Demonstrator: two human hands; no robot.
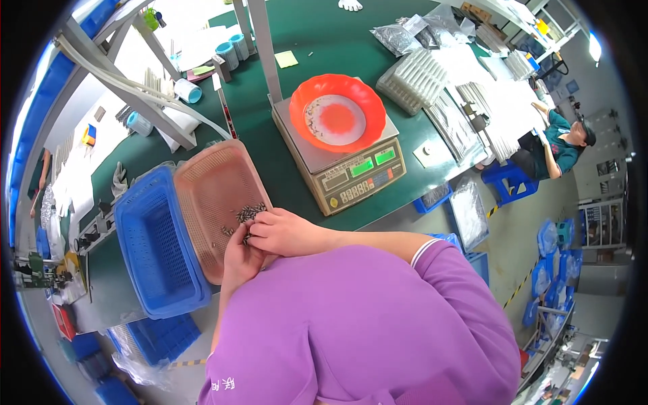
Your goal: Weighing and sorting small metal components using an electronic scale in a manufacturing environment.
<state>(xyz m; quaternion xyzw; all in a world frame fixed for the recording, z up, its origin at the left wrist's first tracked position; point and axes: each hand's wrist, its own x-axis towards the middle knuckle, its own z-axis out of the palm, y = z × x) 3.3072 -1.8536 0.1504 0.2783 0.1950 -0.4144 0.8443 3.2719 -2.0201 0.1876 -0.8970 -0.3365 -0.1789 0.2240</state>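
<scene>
A pink plastic basket (214, 177) sits at the table's front edge, with a small heap of dark metal parts (250, 212) near its right wall and a few loose ones beside it. My left hand (241, 258) is at the basket's near right corner, its fingers curled around some of these small metal parts. My right hand (278, 233) lies against it from the right, over the basket's rim. Its fingers are bent and pressed together over the left hand; what they pinch is hidden.
Left of the pink basket stands a blue basket (145, 216). A counting scale (351, 179) bearing an orange-red bowl (372, 111) is to the right. White plastic trays (412, 81) and bagged parts lie farther right. A co-worker (560, 145) sits at far right near a blue stool (507, 181).
</scene>
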